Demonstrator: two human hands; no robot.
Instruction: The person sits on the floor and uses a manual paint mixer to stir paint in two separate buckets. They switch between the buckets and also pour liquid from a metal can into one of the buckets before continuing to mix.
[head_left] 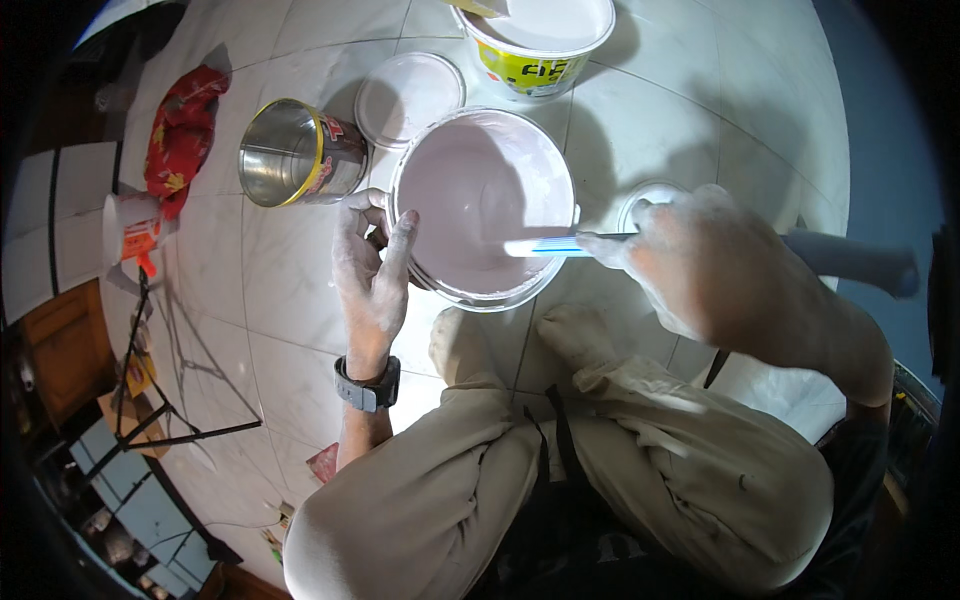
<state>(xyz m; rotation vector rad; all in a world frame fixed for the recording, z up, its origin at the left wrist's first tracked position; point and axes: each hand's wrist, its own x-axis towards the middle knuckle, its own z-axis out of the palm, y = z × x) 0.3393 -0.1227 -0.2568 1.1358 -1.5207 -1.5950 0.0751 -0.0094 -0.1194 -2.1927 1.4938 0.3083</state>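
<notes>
**Left hand [372,268] on the bucket [535,150], right hand [700,262] on the stick [568,244]**

Two buckets stand on the floor [290,275], with one tin [345,155], one large lid [410,100] and one stick. The nearer bucket sits in front of the person's two feet; the second bucket [530,72] stands beyond it.

The left hand grips the near bucket's left rim, thumb over the edge, fingers curled outside. The right hand, back upward, is closed around the stick, which crosses the right rim; whether its pale end touches the paste [465,190] cannot be told.

Chalky white smears coat both hands. The paste is smooth and pinkish-white, the stick blue-striped, the tin silvery inside with a yellow rim, the floor glossy veined tile.
</notes>
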